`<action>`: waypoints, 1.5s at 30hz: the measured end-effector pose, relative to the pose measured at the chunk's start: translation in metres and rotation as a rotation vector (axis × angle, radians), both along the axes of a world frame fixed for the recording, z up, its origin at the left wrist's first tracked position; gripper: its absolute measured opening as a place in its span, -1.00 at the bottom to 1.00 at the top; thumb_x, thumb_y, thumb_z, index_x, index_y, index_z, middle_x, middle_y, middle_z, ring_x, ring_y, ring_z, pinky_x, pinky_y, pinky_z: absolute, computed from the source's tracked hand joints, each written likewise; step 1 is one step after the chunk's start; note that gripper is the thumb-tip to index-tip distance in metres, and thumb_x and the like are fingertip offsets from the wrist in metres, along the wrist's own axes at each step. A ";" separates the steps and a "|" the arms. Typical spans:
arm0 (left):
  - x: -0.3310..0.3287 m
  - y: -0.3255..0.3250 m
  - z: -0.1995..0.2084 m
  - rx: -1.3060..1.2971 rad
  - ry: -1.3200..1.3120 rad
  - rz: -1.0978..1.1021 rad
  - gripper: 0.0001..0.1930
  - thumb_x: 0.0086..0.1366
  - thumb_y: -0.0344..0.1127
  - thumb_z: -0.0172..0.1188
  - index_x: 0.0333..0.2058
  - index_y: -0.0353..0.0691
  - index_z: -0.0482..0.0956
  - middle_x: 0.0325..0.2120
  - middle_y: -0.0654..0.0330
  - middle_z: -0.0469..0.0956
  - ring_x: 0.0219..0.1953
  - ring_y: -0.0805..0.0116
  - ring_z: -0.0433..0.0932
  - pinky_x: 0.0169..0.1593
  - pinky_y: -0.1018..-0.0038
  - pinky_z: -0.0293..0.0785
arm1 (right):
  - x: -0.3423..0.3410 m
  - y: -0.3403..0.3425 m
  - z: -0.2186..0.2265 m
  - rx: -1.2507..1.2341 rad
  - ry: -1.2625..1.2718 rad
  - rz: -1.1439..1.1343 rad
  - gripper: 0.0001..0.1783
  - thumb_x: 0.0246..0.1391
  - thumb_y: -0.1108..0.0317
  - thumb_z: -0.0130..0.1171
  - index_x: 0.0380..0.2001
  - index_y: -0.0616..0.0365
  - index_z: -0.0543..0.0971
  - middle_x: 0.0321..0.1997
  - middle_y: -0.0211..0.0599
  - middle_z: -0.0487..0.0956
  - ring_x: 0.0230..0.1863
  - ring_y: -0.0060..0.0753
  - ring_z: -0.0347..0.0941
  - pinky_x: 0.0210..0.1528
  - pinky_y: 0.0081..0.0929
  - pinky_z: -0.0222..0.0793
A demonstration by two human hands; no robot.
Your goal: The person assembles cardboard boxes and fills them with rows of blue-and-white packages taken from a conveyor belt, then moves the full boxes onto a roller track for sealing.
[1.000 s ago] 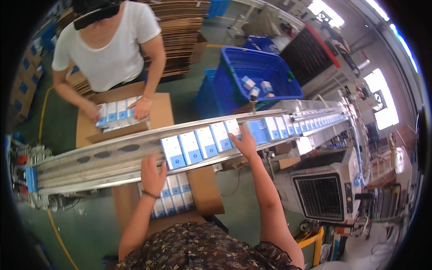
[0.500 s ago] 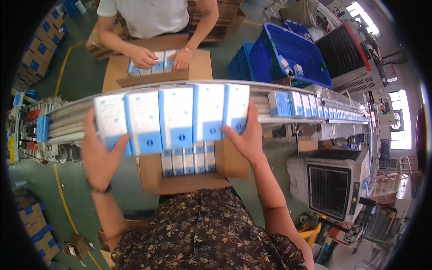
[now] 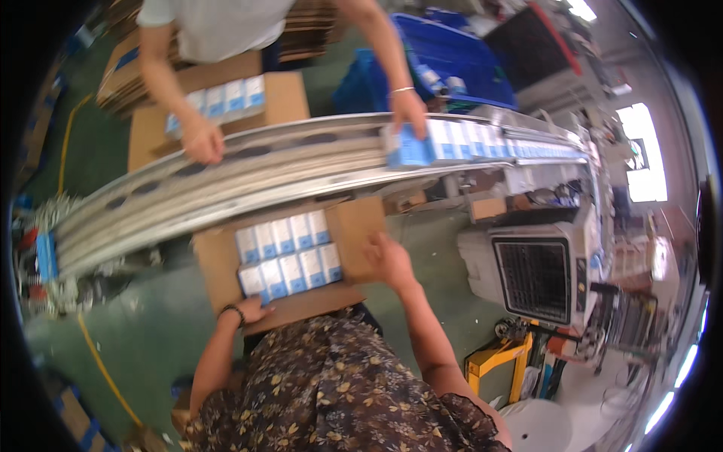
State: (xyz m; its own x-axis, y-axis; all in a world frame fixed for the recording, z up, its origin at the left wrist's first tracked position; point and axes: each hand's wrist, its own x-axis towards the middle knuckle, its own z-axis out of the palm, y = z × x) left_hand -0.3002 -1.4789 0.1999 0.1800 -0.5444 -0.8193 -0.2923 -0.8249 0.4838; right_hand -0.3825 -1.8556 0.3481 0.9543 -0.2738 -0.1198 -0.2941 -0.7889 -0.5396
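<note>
No word, number or sign can be read from where I stand. In the open carton (image 3: 360,233) before me, at the center of the frame, the two rows of white-and-blue boxes (image 3: 290,275) bear small marks, too blurred for me to make out. The same goes for the boxes on the conveyor (image 3: 444,140), right of center, and those in the far carton (image 3: 285,98) at upper left. A stacked carton (image 3: 120,79) near the upper left edge wears a blue patch; I find no legible lettering on it.
</note>
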 end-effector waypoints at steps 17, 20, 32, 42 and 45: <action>0.037 -0.080 -0.001 -0.133 -0.266 -0.143 -0.27 0.29 0.18 0.05 0.18 -0.37 0.35 0.04 -0.18 0.49 0.04 -0.08 0.52 0.09 0.20 0.44 | -0.049 -0.141 -0.008 -0.067 -0.115 -0.181 -0.68 0.14 0.20 0.14 -0.05 0.01 0.55 -0.12 -0.15 0.58 -0.10 0.00 0.51 -0.12 -0.16 0.45; 0.039 -0.132 0.030 -0.226 -0.238 -0.034 -0.34 0.31 0.11 0.07 0.17 -0.34 0.37 0.04 -0.18 0.48 0.03 -0.08 0.52 0.11 0.19 0.43 | -0.046 -0.191 -0.001 -0.119 -0.184 -0.274 -0.72 0.13 0.21 0.16 -0.10 0.02 0.58 -0.16 -0.18 0.57 -0.13 -0.04 0.51 -0.13 -0.19 0.45; 0.011 -0.219 0.088 -0.071 -0.159 -0.217 -0.41 0.31 0.05 0.08 0.12 -0.32 0.34 -0.04 -0.17 0.48 -0.01 -0.10 0.49 0.04 0.12 0.45 | 0.018 -0.430 -0.028 -0.395 -0.686 -0.548 -0.61 -0.01 0.48 0.20 -0.05 0.21 0.50 -0.01 0.04 0.48 0.06 0.13 0.36 0.13 -0.12 0.28; 0.005 -0.205 0.099 -0.055 -0.244 0.001 -0.44 0.30 0.02 0.10 0.08 -0.33 0.38 -0.09 -0.17 0.51 -0.03 -0.11 0.49 0.03 0.11 0.44 | 0.093 -0.536 -0.023 -0.655 -0.358 -0.722 -0.66 0.06 0.21 0.16 -0.14 0.17 0.59 -0.12 -0.06 0.57 -0.11 0.06 0.44 -0.04 -0.06 0.38; 0.011 -0.211 0.114 -0.258 -0.352 0.097 -0.50 0.32 -0.06 0.09 0.12 -0.25 0.41 -0.07 -0.07 0.54 -0.02 -0.07 0.49 0.04 0.14 0.44 | 0.120 -0.516 -0.009 -0.687 -0.227 -0.674 -0.56 0.01 0.05 0.22 -0.22 0.23 0.59 -0.12 -0.02 0.55 -0.07 0.08 0.45 -0.07 -0.04 0.40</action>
